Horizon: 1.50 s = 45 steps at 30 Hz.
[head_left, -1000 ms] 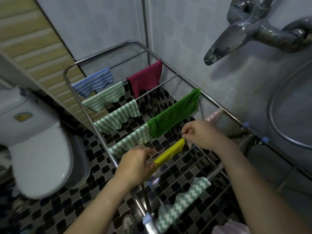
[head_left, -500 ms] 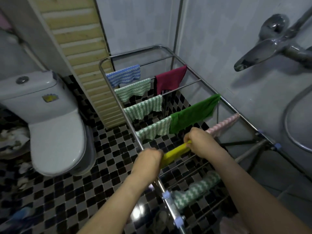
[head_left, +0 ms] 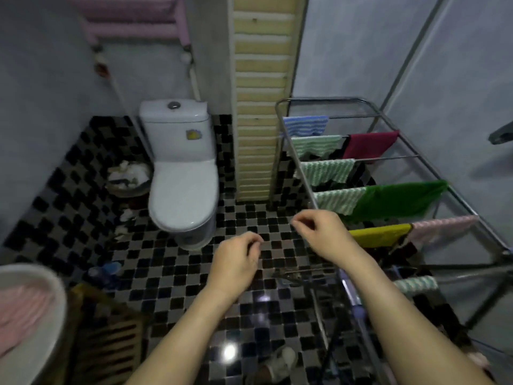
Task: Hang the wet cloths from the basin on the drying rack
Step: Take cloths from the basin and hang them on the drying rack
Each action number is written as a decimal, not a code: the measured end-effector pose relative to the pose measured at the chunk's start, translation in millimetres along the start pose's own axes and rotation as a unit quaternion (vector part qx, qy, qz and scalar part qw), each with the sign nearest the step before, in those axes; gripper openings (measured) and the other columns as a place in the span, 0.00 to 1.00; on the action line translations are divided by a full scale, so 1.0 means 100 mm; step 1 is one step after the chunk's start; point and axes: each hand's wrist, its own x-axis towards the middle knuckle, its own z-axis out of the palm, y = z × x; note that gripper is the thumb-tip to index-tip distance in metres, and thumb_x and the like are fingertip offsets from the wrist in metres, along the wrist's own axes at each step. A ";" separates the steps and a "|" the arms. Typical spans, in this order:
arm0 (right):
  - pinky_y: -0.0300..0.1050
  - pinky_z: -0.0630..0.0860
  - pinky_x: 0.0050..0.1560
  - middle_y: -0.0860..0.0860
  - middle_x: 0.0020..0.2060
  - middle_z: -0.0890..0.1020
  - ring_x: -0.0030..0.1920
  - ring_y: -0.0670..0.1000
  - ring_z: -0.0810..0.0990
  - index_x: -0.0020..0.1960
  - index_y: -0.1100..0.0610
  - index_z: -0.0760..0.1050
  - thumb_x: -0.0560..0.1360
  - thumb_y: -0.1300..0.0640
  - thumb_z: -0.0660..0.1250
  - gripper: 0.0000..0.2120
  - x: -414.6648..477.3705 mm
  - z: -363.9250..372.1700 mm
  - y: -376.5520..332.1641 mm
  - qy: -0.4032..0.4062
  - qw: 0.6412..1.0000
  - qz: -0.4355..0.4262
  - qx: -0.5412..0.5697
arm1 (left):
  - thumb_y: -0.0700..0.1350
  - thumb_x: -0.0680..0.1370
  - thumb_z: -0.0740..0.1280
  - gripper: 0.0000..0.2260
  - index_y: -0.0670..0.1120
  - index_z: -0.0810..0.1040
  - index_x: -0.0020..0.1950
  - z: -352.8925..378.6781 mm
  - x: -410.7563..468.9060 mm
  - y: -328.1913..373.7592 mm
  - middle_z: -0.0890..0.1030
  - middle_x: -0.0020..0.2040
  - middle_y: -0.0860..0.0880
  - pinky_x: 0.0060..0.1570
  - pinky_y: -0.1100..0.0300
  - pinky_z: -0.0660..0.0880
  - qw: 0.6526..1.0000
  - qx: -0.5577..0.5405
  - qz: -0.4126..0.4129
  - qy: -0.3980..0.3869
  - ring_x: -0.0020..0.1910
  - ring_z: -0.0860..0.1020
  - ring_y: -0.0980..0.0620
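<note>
Off the yellow cloth now, left hand and right hand hover loosely curled, empty, left of the drying rack.

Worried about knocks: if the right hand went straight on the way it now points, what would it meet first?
Nothing close: the right hand points left and away over checkered floor; beyond lie the slatted panel and the toilet, depth unclear.

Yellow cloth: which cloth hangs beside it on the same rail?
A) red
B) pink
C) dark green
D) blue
B: the pink cloth hangs directly next to the yellow cloth on one rail of the rack; the other colours hang on rails farther back.
</note>
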 end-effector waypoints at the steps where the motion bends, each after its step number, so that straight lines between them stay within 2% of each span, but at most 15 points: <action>1: 0.35 0.72 0.44 0.41 0.41 0.81 0.44 0.42 0.78 0.50 0.48 0.81 0.79 0.53 0.64 0.06 -0.02 0.08 -0.18 -0.006 1.000 -0.012 0.017 | 0.46 0.80 0.63 0.08 0.52 0.81 0.55 -0.12 -0.12 -0.11 0.82 0.45 0.57 0.45 0.67 0.76 0.999 -0.009 -0.022 0.022 0.43 0.79 0.62; 3: 0.34 0.71 0.41 0.38 0.38 0.80 0.42 0.39 0.78 0.45 0.45 0.79 0.78 0.53 0.65 0.06 -0.05 0.17 -0.41 -0.022 0.998 -0.016 0.056 | 0.47 0.80 0.63 0.06 0.54 0.80 0.49 -0.28 -0.29 -0.21 0.80 0.36 0.57 0.35 0.70 0.71 0.997 -0.017 -0.055 0.055 0.35 0.77 0.62; 7: 0.41 0.78 0.45 0.45 0.37 0.84 0.41 0.44 0.81 0.43 0.49 0.82 0.77 0.54 0.67 0.07 -0.13 0.57 -1.18 -0.071 0.988 -0.069 0.116 | 0.47 0.80 0.61 0.07 0.54 0.77 0.44 -0.85 -0.85 -0.62 0.79 0.33 0.54 0.31 0.68 0.69 0.983 -0.031 -0.134 0.122 0.32 0.76 0.60; 9: 0.42 0.79 0.44 0.48 0.37 0.84 0.40 0.47 0.82 0.44 0.53 0.83 0.77 0.55 0.67 0.06 -0.17 0.73 -1.52 -0.100 0.981 -0.095 0.140 | 0.47 0.80 0.60 0.08 0.53 0.77 0.44 -1.08 -1.04 -0.83 0.80 0.35 0.53 0.32 0.66 0.70 0.974 -0.057 -0.175 0.134 0.33 0.77 0.58; 14: 0.35 0.73 0.34 0.49 0.34 0.82 0.32 0.44 0.77 0.44 0.56 0.82 0.78 0.57 0.67 0.07 -0.12 1.39 -2.30 -0.222 0.944 -0.105 0.222 | 0.43 0.81 0.59 0.11 0.51 0.77 0.41 -1.56 -1.55 -1.49 0.79 0.33 0.53 0.40 0.59 0.74 0.924 -0.160 -0.292 0.188 0.33 0.76 0.55; 18: 0.42 0.78 0.43 0.55 0.43 0.83 0.41 0.50 0.80 0.51 0.56 0.81 0.78 0.59 0.66 0.05 -0.05 2.06 -2.75 -0.312 0.920 -0.068 0.227 | 0.41 0.81 0.59 0.11 0.53 0.79 0.45 -1.77 -1.81 -2.08 0.81 0.45 0.53 0.44 0.60 0.71 0.887 -0.124 -0.362 0.257 0.43 0.76 0.53; 21: 0.51 0.80 0.50 0.55 0.44 0.82 0.44 0.51 0.80 0.54 0.55 0.79 0.78 0.60 0.65 0.07 0.07 2.58 -2.99 -0.353 0.910 -0.074 0.205 | 0.38 0.80 0.57 0.13 0.52 0.78 0.49 -1.91 -1.93 -2.46 0.79 0.49 0.52 0.42 0.60 0.72 0.856 -0.118 -0.413 0.286 0.45 0.76 0.51; 23: 0.50 0.79 0.48 0.53 0.46 0.82 0.44 0.51 0.81 0.57 0.56 0.78 0.77 0.59 0.66 0.09 0.19 2.94 -3.16 -0.391 0.897 -0.082 0.190 | 0.34 0.77 0.56 0.17 0.52 0.78 0.54 -2.02 -1.95 -2.72 0.77 0.52 0.51 0.42 0.61 0.72 0.841 -0.127 -0.443 0.285 0.47 0.76 0.50; 27: 0.45 0.79 0.44 0.55 0.53 0.80 0.50 0.53 0.80 0.59 0.55 0.75 0.77 0.60 0.65 0.11 0.57 3.68 -3.52 -0.473 0.866 -0.078 0.146 | 0.33 0.75 0.60 0.20 0.49 0.77 0.64 -2.19 -1.81 -3.46 0.76 0.63 0.49 0.57 0.60 0.73 0.816 -0.142 -0.483 0.283 0.62 0.75 0.48; 31: 0.44 0.77 0.50 0.47 0.49 0.77 0.49 0.49 0.76 0.52 0.49 0.72 0.78 0.64 0.63 0.10 0.83 4.15 -3.75 -0.488 0.862 -0.094 0.101 | 0.37 0.75 0.62 0.20 0.47 0.77 0.66 -2.21 -1.63 -4.03 0.76 0.67 0.46 0.64 0.56 0.71 0.801 -0.120 -0.517 0.277 0.65 0.74 0.46; 36: 0.35 0.75 0.52 0.44 0.52 0.74 0.55 0.48 0.77 0.66 0.50 0.66 0.77 0.62 0.66 0.21 1.02 4.65 -3.90 -0.469 0.866 -0.160 0.061 | 0.42 0.72 0.58 0.25 0.54 0.73 0.69 -2.17 -1.51 -4.59 0.70 0.72 0.48 0.72 0.49 0.60 0.797 -0.050 -0.554 0.235 0.72 0.65 0.44; 39: 0.49 0.77 0.57 0.47 0.56 0.77 0.58 0.54 0.79 0.72 0.46 0.59 0.73 0.58 0.72 0.33 1.12 4.92 -3.92 -0.468 0.871 -0.145 0.034 | 0.43 0.72 0.59 0.23 0.56 0.74 0.67 -2.25 -1.48 -4.79 0.68 0.73 0.52 0.72 0.49 0.58 0.809 0.024 -0.553 0.199 0.72 0.62 0.45; 41: 0.58 0.76 0.60 0.51 0.60 0.78 0.59 0.57 0.79 0.74 0.45 0.55 0.72 0.60 0.72 0.38 1.20 5.17 -3.90 -0.480 0.870 -0.106 0.037 | 0.39 0.71 0.62 0.21 0.53 0.78 0.62 -2.28 -1.44 -4.91 0.71 0.69 0.52 0.70 0.53 0.62 0.803 0.009 -0.533 0.265 0.68 0.67 0.45; 42: 0.58 0.75 0.61 0.53 0.60 0.78 0.59 0.57 0.79 0.74 0.48 0.57 0.72 0.62 0.72 0.37 1.21 5.24 -3.92 -0.473 0.875 -0.095 0.040 | 0.37 0.71 0.63 0.20 0.51 0.80 0.60 -2.31 -1.43 -4.93 0.74 0.66 0.50 0.68 0.56 0.65 0.799 -0.007 -0.520 0.302 0.65 0.70 0.45; 45: 0.42 0.73 0.54 0.56 0.53 0.82 0.55 0.57 0.81 0.65 0.57 0.73 0.74 0.62 0.68 0.19 1.23 5.38 -3.94 -0.414 0.904 -0.106 0.013 | 0.35 0.70 0.65 0.11 0.43 0.84 0.47 -2.38 -1.42 -4.99 0.83 0.51 0.44 0.53 0.60 0.73 0.763 -0.074 -0.497 0.408 0.51 0.80 0.44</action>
